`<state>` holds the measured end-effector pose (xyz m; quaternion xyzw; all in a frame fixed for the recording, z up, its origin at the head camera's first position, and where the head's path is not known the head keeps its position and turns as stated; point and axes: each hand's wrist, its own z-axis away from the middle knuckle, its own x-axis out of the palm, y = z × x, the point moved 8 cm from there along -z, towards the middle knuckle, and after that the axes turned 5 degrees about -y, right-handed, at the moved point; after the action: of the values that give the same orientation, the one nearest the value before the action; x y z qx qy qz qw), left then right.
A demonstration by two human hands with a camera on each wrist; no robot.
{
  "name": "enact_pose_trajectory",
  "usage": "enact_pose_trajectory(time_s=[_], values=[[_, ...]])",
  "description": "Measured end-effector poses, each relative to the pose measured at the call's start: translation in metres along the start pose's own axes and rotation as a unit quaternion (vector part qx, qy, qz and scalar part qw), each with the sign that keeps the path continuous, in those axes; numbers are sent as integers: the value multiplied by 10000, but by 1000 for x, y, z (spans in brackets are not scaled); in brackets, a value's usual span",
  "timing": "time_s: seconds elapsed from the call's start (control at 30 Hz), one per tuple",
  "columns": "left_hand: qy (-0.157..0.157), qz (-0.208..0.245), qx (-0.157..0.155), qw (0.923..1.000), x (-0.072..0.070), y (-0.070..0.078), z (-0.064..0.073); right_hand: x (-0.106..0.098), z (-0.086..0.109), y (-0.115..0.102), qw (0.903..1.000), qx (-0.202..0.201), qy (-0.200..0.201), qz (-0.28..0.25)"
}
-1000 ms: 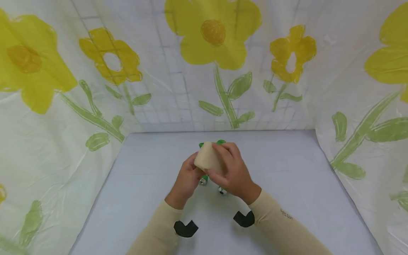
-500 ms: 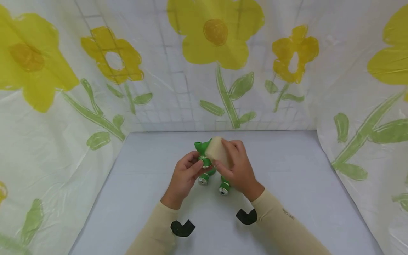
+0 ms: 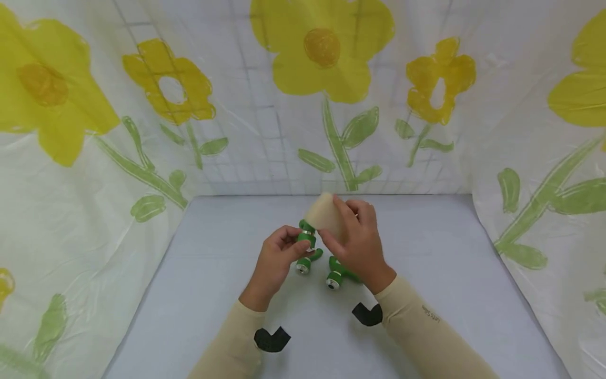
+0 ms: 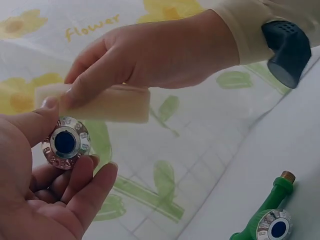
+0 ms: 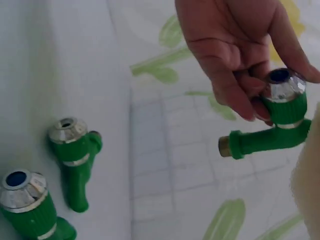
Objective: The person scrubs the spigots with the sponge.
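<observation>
A green plastic faucet point(image 3: 306, 240) with a silver knob and dark blue cap is pinched by the knob end in my left hand point(image 3: 271, 266), above the table. Its brass threaded end point(image 5: 225, 146) points away from the hand in the right wrist view. My right hand point(image 3: 359, 247) grips a cream sponge block point(image 3: 326, 213) between thumb and fingers. The sponge sits right at the faucet's far end in the head view and covers part of it. In the left wrist view the knob point(image 4: 65, 142) faces the camera, just below the sponge.
Two similar green faucets lie on the white table point(image 3: 213, 295) below the hands: one faucet point(image 3: 303, 267) near the left hand, the other faucet point(image 3: 334, 280) under the right. A flower-printed white curtain point(image 3: 265, 147) encloses the table's back and sides.
The sponge has moved up and to the right with the right hand, uncovering the held faucet. The left hand has turned the faucet, whose open end pointed upward half a second ago.
</observation>
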<state>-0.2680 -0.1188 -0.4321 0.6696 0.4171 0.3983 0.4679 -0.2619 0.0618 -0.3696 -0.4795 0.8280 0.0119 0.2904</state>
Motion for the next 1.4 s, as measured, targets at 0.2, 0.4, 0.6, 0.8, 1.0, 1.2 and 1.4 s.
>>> enact_pose_trajectory(time_s=[0.2, 0.4, 0.6, 0.8, 1.0, 1.2, 1.4], values=[[338, -513, -203, 9979, -6, -3, -1, 7, 5, 4, 9995, -149, -209, 196], [508, -949, -243, 9939, -10, -2, -1, 1, 8, 16, 9997, 233, 35, 44], [302, -143, -157, 9993, -8, -2, -1, 5, 7, 11, 9993, 79, -331, -128], [-137, 1001, 184, 9947, -2, 1, -1, 9, 9, 19, 9949, 672, -384, -649], [-459, 1413, 460, 9878, -1, 5, 0, 17, 14, 29, 9912, 957, -497, -769], [-661, 1607, 488, 9836, 1, 3, 1, 20, 20, 37, 9868, 1264, -422, -925], [-510, 1331, 314, 9893, 1, 1, 1, 21, 20, 28, 9804, 1082, -662, -1507]])
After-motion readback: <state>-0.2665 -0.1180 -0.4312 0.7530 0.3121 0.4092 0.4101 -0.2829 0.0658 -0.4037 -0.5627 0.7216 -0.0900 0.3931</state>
